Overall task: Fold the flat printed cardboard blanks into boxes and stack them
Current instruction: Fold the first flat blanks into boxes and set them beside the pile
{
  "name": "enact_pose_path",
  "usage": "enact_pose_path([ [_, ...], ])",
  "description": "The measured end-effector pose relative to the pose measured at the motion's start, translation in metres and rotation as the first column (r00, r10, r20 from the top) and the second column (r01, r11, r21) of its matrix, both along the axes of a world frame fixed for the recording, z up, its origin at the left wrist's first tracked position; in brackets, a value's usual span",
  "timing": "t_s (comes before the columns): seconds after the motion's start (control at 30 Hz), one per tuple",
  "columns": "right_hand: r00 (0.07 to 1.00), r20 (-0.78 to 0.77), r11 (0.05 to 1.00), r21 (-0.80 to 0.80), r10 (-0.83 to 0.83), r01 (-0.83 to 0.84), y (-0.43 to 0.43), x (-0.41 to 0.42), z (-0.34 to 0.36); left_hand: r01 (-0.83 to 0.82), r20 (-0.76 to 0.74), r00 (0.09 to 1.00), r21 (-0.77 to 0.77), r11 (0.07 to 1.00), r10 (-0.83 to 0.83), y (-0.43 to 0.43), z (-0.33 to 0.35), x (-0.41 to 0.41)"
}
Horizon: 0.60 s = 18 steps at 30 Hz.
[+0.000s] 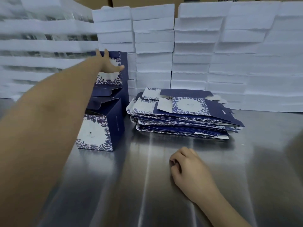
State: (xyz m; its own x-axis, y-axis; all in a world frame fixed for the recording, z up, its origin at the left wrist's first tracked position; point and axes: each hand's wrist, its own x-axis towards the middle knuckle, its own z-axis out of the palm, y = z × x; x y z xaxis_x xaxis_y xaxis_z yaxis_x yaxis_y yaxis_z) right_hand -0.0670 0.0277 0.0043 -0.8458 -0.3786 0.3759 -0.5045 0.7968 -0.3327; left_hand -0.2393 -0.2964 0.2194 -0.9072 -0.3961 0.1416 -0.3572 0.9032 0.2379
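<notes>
Steel table (pixel 164 185): work surface, reflective.
Blanks (pixel 183 115): flat pile, blue floral print, centre of table, far of the right hand.
Boxes (pixel 105 112): folded, stacked at left; nearest one stands on the table, open top (others rise behind it).
Left hand (pixel 108 63): reached far, fingers spread straight, touching the top box (pixel 122 66) of the stack.
Right hand (pixel 185 166): resting on the table, near centre, fingers curled, holding nothing.
Foam slabs (pixel 196 46): white, stacked high along the far edge.
</notes>
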Motion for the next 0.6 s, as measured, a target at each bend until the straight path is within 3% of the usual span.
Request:
enact_pose_path([
  [0.1,1.000,-0.003,1.000,-0.002,-0.011,0.011,0.000,0.002,0.002,0.135,-0.226,0.964,-0.019,0.991,-0.136,0.047,0.009,0.034],
  [0.2,1.000,0.001,1.000,-0.008,-0.024,0.024,0.001,0.007,0.005,0.463,-0.548,0.746,0.017,0.886,-0.379,0.119,-0.022,0.085],
  [0.3,0.998,-0.001,0.998,0.022,-0.060,0.060,0.001,0.014,0.009,0.639,-0.682,0.587,0.061,0.766,-0.436,0.190,-0.082,0.142],
  [0.37,0.997,0.013,0.997,-0.023,-0.075,0.075,0.002,0.020,0.011,0.665,-0.727,0.596,0.208,0.718,-0.341,0.228,-0.127,0.174],
  [0.43,0.997,0.048,0.992,-0.108,-0.066,0.070,0.005,0.027,0.010,0.632,-0.709,0.667,0.377,0.677,-0.228,0.249,-0.171,0.196],
  [0.53,0.998,0.038,0.991,-0.119,-0.058,0.062,0.012,0.037,0.004,0.418,-0.540,0.839,0.566,0.710,-0.063,0.251,-0.213,0.208],
  [0.6,0.995,0.045,0.973,-0.213,-0.084,0.092,0.015,0.037,0.001,0.340,-0.518,0.855,0.611,0.715,0.036,0.246,-0.218,0.210],
])
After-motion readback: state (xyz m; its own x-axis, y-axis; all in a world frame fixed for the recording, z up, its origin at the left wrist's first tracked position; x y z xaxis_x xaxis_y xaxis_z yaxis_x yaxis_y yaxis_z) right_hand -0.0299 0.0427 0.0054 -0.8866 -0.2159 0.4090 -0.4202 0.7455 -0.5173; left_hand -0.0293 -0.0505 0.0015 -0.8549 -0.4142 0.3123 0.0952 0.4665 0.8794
